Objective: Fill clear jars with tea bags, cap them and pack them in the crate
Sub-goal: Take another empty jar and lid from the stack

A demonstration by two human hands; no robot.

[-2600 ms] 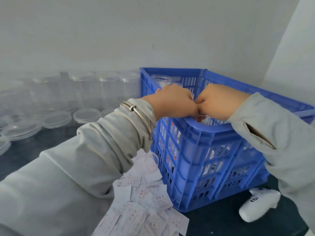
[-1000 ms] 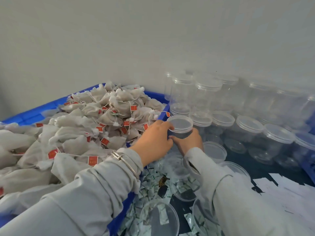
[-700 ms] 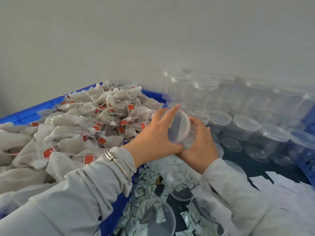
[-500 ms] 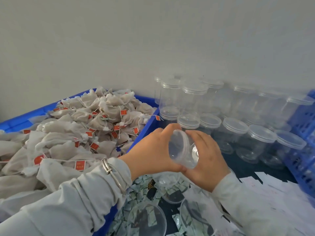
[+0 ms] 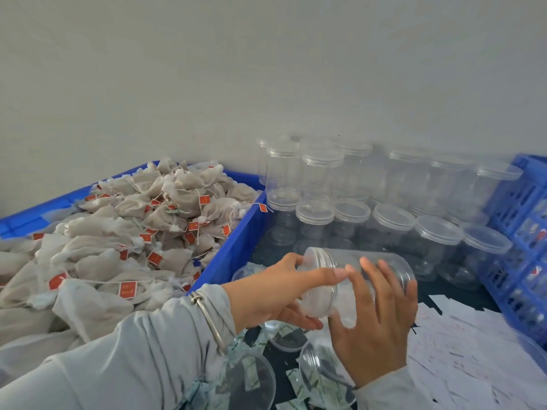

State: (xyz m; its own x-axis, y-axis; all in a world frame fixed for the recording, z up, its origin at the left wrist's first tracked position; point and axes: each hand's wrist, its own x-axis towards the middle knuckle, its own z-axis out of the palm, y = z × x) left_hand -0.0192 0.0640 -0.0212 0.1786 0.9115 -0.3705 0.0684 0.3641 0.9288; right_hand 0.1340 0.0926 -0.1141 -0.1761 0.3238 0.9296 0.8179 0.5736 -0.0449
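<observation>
Your left hand [image 5: 275, 294] pinches the lid [image 5: 318, 284] while your right hand [image 5: 374, 315] curls round the sideways jar [image 5: 376, 272], so an abrupt twist could drop it among the loose lids [image 5: 321, 372] below the jar.

The left hand [image 5: 275, 294] reached in from seven o'clock, its grey sleeve pushed back behind a metal bangle [image 5: 208, 318] on the wrist, thumb and fingers curled round the lid end of a clear jar [image 5: 355, 279] lying on its side. The right hand [image 5: 373, 324] came up from five o'clock, fingers spread and curved against the jar's body.
</observation>
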